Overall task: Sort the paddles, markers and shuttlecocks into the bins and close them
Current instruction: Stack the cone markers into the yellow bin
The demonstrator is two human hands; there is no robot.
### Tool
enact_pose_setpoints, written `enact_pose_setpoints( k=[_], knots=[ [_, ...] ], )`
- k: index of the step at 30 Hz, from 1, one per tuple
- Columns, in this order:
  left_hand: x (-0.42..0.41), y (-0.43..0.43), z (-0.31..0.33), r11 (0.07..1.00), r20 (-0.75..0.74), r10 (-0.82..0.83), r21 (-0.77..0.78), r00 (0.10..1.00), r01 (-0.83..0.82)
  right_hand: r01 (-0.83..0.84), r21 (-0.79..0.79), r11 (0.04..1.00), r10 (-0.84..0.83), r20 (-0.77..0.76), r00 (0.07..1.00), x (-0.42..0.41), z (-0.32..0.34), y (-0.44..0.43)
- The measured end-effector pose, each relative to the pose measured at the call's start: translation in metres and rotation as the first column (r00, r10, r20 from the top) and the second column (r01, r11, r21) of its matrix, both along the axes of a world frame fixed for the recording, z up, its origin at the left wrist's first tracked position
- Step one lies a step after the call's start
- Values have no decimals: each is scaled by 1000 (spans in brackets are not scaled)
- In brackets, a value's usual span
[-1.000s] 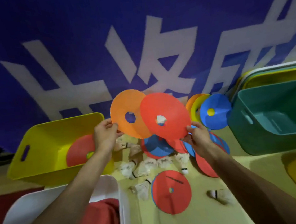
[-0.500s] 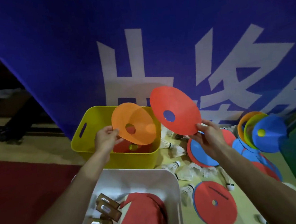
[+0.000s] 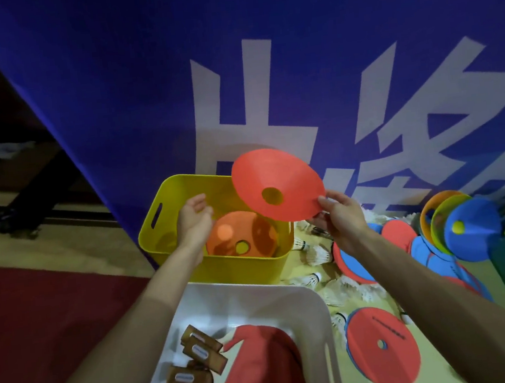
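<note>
The person's left hand (image 3: 194, 220) hangs over the yellow bin (image 3: 237, 267), its grip spread and holding nothing. An orange marker disc (image 3: 228, 237) lies inside that bin, overlapping a darker red one. The right hand (image 3: 341, 216) has its grip pinching the rim of a red marker disc (image 3: 274, 173), held tilted in the air above the bin's right end. Shuttlecocks (image 3: 316, 254) and more discs lie scattered on the floor to the right, and paddles (image 3: 261, 363) sit in the white bin (image 3: 255, 293) nearest the person.
</note>
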State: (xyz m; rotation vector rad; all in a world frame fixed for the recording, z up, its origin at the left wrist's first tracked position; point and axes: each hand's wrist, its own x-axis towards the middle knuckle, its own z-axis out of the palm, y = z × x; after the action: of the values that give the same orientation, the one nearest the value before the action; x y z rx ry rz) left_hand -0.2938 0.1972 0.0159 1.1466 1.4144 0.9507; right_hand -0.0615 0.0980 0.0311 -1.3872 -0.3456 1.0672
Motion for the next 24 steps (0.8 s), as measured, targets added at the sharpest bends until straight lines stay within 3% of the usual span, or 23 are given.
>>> enact_pose_setpoints(
  k=[4, 7, 15, 24],
  knots=[
    [-4, -9, 12, 997, 30, 44, 57, 999, -45, -171, -134, 976, 179, 53, 982, -15, -15, 12],
    [1, -21, 15, 997, 21, 17, 70, 1000, -19, -187, -245, 951, 226, 143, 964, -13, -24, 8],
    [77, -62, 12, 992, 62, -123, 51, 991, 119, -183, -341, 922, 232, 108, 967, 46, -34, -43],
    [188, -121, 1, 952, -3, -300, 64, 954, 299, -59, -343, 938, 80, 48, 996, 149, -62, -131]
  ],
)
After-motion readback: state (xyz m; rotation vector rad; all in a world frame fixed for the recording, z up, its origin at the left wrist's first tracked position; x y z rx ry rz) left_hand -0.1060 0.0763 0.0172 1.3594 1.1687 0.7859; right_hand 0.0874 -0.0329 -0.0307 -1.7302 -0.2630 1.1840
